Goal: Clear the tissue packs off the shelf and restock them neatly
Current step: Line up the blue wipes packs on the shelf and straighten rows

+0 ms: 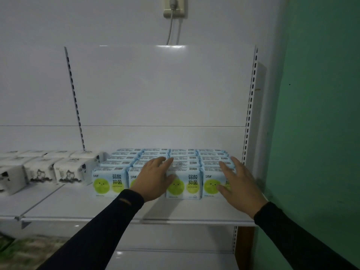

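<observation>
Packs: blue tissue packs stand in tight rows on the shelf, right end | hands: my left hand and right hand lie spread, fingers straight, over the front row | tip: I'd grip one column squarely, lift level.

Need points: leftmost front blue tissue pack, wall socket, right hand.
Leftmost front blue tissue pack (pixel 109 183): head view, on its front face, at the green circle.
Wall socket (pixel 174 6): head view, on the plate around the plug.
Right hand (pixel 238 185): head view, back of the hand.
</observation>
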The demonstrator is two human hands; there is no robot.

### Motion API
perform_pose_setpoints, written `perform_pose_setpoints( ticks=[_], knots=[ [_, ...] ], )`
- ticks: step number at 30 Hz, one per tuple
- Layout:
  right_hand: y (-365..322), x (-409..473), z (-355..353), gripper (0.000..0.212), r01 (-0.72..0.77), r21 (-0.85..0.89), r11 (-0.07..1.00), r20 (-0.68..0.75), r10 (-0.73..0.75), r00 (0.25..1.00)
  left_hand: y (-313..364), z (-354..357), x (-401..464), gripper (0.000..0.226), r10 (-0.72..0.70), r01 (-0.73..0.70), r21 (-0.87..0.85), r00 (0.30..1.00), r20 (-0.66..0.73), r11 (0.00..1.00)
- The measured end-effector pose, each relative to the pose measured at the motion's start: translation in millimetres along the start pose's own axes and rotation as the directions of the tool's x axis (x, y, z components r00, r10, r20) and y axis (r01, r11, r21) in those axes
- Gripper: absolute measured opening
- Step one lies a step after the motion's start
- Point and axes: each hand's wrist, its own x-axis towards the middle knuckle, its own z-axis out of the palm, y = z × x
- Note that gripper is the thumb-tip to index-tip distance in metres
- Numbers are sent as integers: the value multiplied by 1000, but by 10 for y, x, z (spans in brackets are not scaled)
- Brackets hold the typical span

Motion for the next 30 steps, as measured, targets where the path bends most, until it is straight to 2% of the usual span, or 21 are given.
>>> perform_pose_setpoints(
  ticks=[3, 7, 13, 18, 21, 24, 27, 30],
  knots=[
    [-166, 58, -25, 71, 77, 29, 997, -44, -76, 996, -161, -160, -111, 86, -79, 78, -51, 996, -27, 996],
    [-492, 160, 20, 69, 167, 90, 982, -34, -165, 986, -467, -383, -340, 92, -208, 206, -61, 978, -32, 977],
    [-1043, 310, 127, 68, 306, 119, 945, -24, -305, 952, -948, -615, -599, 104, -271, 269, 90, 962, 16, 959],
    [-1452, 416, 248, 72, 294, 50, 954, -17, -294, 956, -1430, -606, -568, 113, -220, 206, 137, 971, 90, 969],
    [-1632, 520, 363, 76, 289, -22, 957, 32, -288, 957, -1599, -567, -542, 104, -170, 147, 138, 970, 173, 979],
    [-1727, 583, 469, 82, 244, -93, 965, 79, -237, 968, -1631, -520, -497, 99, -141, 133, 52, 961, 240, 990],
    [-1733, 610, 538, 80, 232, -143, 962, 78, -223, 972, -1604, -432, -465, 96, -97, 103, -22, 974, 203, 994],
    [-1717, 637, 540, 78, 238, -133, 962, 89, -228, 970, -1630, -375, -472, 94, -66, 69, -17, 985, 158, 997]
  ],
)
